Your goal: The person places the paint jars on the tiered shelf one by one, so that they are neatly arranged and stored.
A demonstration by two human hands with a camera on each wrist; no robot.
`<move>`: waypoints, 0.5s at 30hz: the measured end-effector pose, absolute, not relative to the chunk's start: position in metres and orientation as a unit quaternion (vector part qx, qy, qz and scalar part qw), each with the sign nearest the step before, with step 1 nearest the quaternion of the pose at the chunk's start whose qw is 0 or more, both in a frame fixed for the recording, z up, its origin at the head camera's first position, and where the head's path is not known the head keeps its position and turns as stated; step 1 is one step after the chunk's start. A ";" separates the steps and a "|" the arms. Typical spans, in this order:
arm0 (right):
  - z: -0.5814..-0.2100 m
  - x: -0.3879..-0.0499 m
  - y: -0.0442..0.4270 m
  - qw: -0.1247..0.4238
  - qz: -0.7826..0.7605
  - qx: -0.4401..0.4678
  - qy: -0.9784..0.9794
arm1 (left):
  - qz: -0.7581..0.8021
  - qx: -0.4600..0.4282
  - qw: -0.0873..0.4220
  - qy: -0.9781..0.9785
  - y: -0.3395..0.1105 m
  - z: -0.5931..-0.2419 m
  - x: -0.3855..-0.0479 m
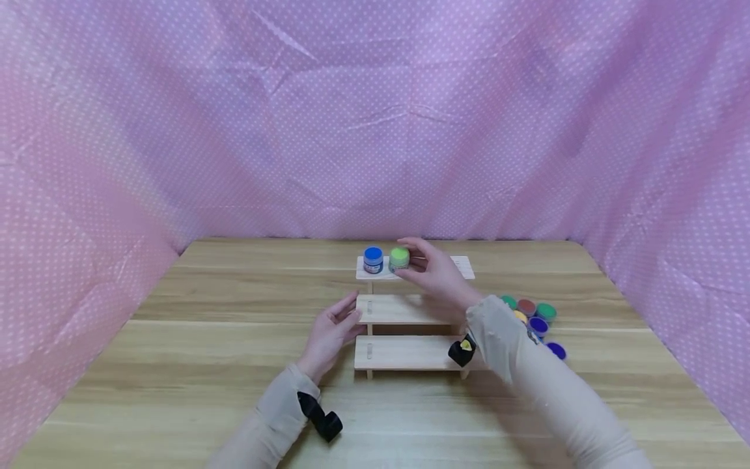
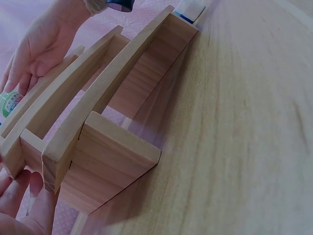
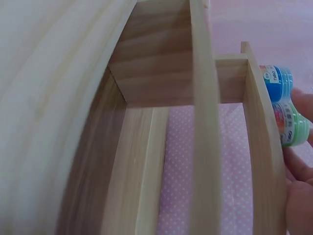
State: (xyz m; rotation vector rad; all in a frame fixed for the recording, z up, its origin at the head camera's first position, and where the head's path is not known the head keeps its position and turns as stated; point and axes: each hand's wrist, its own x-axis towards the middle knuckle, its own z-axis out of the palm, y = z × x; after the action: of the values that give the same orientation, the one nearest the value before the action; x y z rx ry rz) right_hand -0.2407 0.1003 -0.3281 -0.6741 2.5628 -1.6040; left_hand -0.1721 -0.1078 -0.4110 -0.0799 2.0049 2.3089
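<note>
A three-tier wooden stand (image 1: 410, 309) stands on the table. On its top tier sits a blue-lidded paint jar (image 1: 373, 260), with a light green paint jar (image 1: 399, 258) right beside it. My right hand (image 1: 433, 268) pinches the green jar from its right side, thumb in front and fingers behind. The right wrist view shows the green jar (image 3: 292, 125) resting against the top board next to the blue jar (image 3: 277, 83). My left hand (image 1: 329, 335) holds the left end of the middle tier; in the left wrist view its fingers (image 2: 41, 208) touch the board's end.
Several more paint jars, among them a green-lidded jar (image 1: 546, 311), a red-brown jar (image 1: 526, 307) and a dark blue jar (image 1: 538, 326), stand to the right of the stand, partly behind the right sleeve. A pink dotted cloth (image 1: 375, 130) surrounds the wooden table (image 1: 234, 312).
</note>
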 end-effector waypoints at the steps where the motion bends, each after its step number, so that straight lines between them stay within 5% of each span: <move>1: -0.327 -0.241 0.102 0.023 -0.518 -0.218 0.827 | 0.754 -0.024 0.041 0.655 -0.108 -0.410 -0.173; 7: -0.324 -0.242 0.113 0.015 -0.522 -0.218 0.825 | 0.756 -0.024 0.047 0.653 -0.109 -0.408 -0.176; 15: -0.324 -0.234 0.129 -0.069 -0.464 -0.268 0.842 | 0.753 -0.027 0.050 0.656 -0.115 -0.406 -0.182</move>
State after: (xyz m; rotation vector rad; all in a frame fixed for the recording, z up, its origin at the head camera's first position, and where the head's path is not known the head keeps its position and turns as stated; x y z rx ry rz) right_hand -0.2337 0.1293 -0.3242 -0.8824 2.7663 -1.5235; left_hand -0.1820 -0.1151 -0.4062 -0.0830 1.9964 2.2929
